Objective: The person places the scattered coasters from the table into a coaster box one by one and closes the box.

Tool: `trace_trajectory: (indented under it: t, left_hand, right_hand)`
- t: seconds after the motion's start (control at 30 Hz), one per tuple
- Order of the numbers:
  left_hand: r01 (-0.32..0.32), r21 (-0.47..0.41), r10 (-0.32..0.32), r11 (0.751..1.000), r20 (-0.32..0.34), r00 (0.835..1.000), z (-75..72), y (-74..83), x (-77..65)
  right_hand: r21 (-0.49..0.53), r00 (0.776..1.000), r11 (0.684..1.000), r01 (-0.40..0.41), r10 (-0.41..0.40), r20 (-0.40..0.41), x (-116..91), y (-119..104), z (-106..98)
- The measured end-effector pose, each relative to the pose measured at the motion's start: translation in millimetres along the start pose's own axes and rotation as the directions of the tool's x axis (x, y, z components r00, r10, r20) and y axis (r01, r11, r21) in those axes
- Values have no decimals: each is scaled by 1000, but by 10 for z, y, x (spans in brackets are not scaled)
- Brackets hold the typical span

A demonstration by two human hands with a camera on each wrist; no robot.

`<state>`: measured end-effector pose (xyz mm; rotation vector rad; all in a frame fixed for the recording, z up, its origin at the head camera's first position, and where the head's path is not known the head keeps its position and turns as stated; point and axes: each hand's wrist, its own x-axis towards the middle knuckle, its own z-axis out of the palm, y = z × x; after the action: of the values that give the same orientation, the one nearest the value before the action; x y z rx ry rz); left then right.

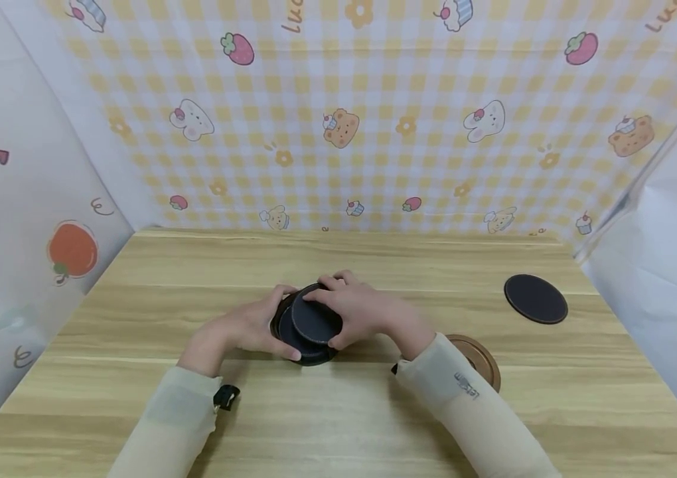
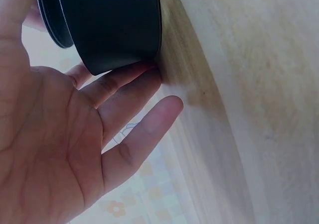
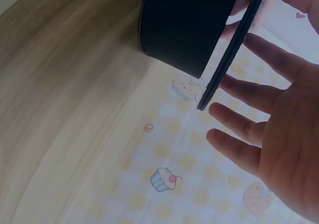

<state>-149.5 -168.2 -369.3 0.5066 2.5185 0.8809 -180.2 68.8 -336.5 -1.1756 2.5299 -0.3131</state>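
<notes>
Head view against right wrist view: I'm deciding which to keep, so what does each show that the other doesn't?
Only the head view: a loose black disc on the table, and a brown disc partly hidden by the right sleeve.
Only the right wrist view: the palm of the right hand and a gap between the held disc and the container.
Both: the right hand, held disc, container, table and patterned backdrop.

Brown disc (image 1: 485, 358): partly hidden by the right sleeve (image 1: 472, 411). Black holder (image 2: 112, 27): cut off at top (both wrist views), its opening partly covered by the held black disc (image 1: 313, 318).
</notes>
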Motion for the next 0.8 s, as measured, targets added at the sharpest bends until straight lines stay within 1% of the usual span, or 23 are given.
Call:
trace_trajectory:
  t: [0.17, 0.3, 0.43, 0.63, 0.8]
  left_hand:
    - [-3, -10, 3, 1000, 1, 1000, 2, 0, -4]
    - [-15, -16, 15, 1000, -1, 1000, 3, -7, 1]
    - [-21, -19, 21, 1000, 0, 1000, 2, -13, 4]
    - [-9, -23, 9, 1000, 4, 1000, -1, -6, -1]
    - [-1, -30, 2, 1000, 4, 1000, 5, -7, -2]
  right_hand:
    - [-1, 999, 1000, 19, -19, 33, 55, -43, 19]
    - [-3, 998, 999, 45, -44, 44, 90, -67, 42]
    - [-9, 998, 999, 51, -50, 45, 123, -89, 57]
    - [-40, 997, 997, 64, -62, 43, 163, -104, 68]
    - [-24, 997, 998, 61, -60, 40, 172, -97, 83]
